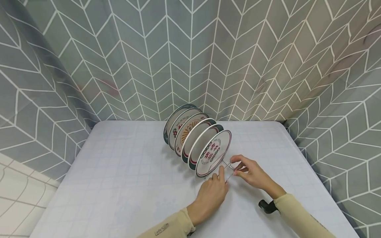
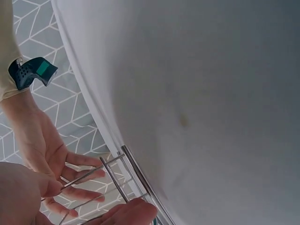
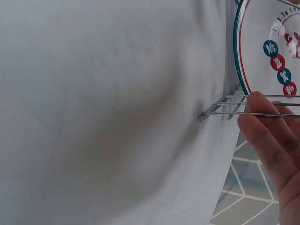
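Note:
Several round plates [image 1: 213, 153] with dark green and red rims stand on edge in a row, tilted, in a metal wire dish rack [image 2: 136, 176]. Red lettering marks the front plate's face. At the near end of the rack, my left hand [image 1: 212, 191] grips the wire frame, its index finger stretched up toward the front plate. To its right, my right hand [image 1: 252, 172] holds the rack's end wire between thumb and fingers. The right wrist view catches those fingers [image 3: 269, 145] at the wires beneath the printed plate [image 3: 262, 51]. The plates hide most of the rack.
A white-clothed table [image 1: 125, 185] lies under everything. Grey curtains [image 1: 148, 59] with a white chevron pattern hang behind and on both sides. A dark wrist-worn device [image 1: 268, 206] sticks out by the right cuff. White tiles [image 1: 21, 195] show at the left.

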Demonstrator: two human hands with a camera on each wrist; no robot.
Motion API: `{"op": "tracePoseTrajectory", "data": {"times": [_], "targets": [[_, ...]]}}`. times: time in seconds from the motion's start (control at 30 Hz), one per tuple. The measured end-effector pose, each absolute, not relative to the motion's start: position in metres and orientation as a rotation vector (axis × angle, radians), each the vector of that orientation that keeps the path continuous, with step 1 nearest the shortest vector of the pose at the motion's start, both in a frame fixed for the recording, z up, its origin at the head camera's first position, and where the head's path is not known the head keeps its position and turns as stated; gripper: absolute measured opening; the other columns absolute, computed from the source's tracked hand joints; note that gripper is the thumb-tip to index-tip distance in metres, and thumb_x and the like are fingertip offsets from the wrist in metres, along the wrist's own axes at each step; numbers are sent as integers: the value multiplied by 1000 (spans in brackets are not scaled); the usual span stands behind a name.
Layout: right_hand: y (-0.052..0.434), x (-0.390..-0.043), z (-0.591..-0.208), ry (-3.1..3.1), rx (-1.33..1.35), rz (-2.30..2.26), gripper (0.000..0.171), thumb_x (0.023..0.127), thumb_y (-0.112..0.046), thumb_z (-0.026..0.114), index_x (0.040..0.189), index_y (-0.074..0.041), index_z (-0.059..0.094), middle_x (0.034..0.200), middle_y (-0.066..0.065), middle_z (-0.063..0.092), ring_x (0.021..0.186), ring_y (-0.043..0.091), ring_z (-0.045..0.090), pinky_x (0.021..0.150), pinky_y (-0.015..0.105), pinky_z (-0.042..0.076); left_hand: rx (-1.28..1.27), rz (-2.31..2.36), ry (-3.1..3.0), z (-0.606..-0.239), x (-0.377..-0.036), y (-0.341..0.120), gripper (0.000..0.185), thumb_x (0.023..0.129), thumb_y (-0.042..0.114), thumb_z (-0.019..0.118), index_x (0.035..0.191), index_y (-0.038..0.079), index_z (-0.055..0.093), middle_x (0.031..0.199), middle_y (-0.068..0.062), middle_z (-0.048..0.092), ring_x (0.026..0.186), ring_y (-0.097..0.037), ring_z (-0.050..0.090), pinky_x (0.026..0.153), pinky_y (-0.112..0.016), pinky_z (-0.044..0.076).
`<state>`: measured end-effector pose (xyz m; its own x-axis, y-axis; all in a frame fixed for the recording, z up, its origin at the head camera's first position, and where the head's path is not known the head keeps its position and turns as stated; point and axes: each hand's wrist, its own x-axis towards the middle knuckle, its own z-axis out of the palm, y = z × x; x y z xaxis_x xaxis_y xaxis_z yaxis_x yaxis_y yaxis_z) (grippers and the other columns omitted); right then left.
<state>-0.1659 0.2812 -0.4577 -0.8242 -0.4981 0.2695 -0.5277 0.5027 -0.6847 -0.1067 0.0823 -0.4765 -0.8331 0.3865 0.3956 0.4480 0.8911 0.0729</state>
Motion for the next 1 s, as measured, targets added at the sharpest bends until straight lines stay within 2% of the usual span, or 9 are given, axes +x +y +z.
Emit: {"op": "tracePoseTrajectory", "data": {"times": [0.13, 0.53, 0.67, 0.83, 1.0], "targets": [[276, -160, -458, -2678, 916, 1229, 45, 80, -5, 77, 120, -7, 58, 112, 16, 65, 80, 6, 66, 68, 30, 58, -637, -227, -2667, -478, -104, 74, 58, 91, 36, 66, 132, 0, 46, 70, -2, 57, 52, -13, 55, 40, -25, 38], [254, -142, -459, -2643, 930, 1219, 49, 78, -9, 79, 122, -5, 57, 111, 15, 65, 77, 3, 64, 62, 27, 57, -764, -244, -2664, -476, -99, 41, 57, 90, 36, 65, 132, 3, 46, 72, -1, 61, 54, -15, 59, 41, -27, 40], [254, -138, -457, -2665, 943, 1256, 54, 81, -13, 77, 129, -6, 53, 110, 17, 65, 75, 3, 63, 62, 26, 57, -807, -348, -2685, -475, -97, 31, 73, 90, 35, 64, 145, -2, 33, 77, -2, 64, 55, -15, 59, 43, -27, 42], [259, -142, -456, -2700, 985, 1374, 75, 83, -13, 76, 145, -1, 35, 111, 23, 62, 73, 6, 66, 61, 27, 58, -779, -562, -2804, -469, -98, 29, 93, 92, 42, 61, 155, -2, 7, 85, -8, 70, 58, -16, 62, 48, -27, 46], [268, -153, -452, -2816, 1053, 1462, 89, 84, -20, 77, 153, -4, 24, 126, 27, 55, 77, 9, 67, 64, 29, 59, -705, -695, -2831, -469, -98, 33, 93, 94, 56, 53, 155, -1, 10, 92, -13, 72, 62, -21, 66, 51, -29, 49]]}}
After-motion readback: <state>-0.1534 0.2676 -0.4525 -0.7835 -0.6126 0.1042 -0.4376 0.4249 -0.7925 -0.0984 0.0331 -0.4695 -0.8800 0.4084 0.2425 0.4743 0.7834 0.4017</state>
